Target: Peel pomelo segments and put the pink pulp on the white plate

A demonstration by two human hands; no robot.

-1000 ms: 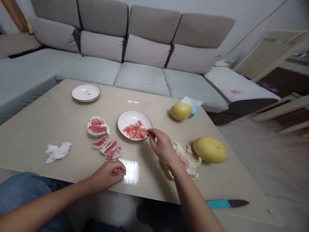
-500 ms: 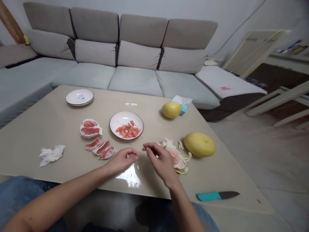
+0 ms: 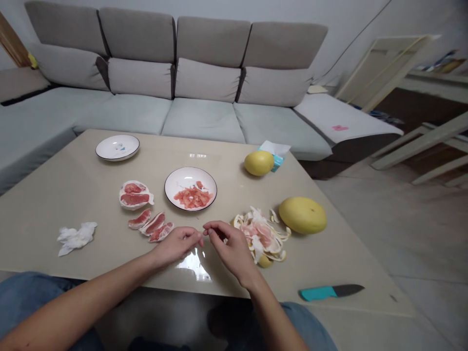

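Note:
My left hand [image 3: 182, 243] and my right hand [image 3: 230, 245] meet fingertip to fingertip above the table's near edge. Both have curled, closed fingers; anything pinched between them is too small to make out. Beside my left hand lie several red pomelo segments [image 3: 153, 224], with a partly peeled pomelo piece [image 3: 135, 196] behind them. Just beyond the hands, a white plate [image 3: 175, 184] with a dark rim bears loose red pomelo flesh [image 3: 193, 197]. A heap of peel and pith [image 3: 260, 234] lies right of my right hand, which covers part of its edge.
Two whole yellow pomelos, a near one [image 3: 302, 215] and a far one [image 3: 259, 163], stand on the right, the latter against a blue tissue pack [image 3: 278, 162]. A knife [image 3: 331, 292] lies near the front right edge. Crumpled tissue [image 3: 76, 238] and another plate [image 3: 117, 147] are left.
My right hand has moved left and its fingertips now meet those of my left hand, which shifted slightly left. More of the peel heap shows.

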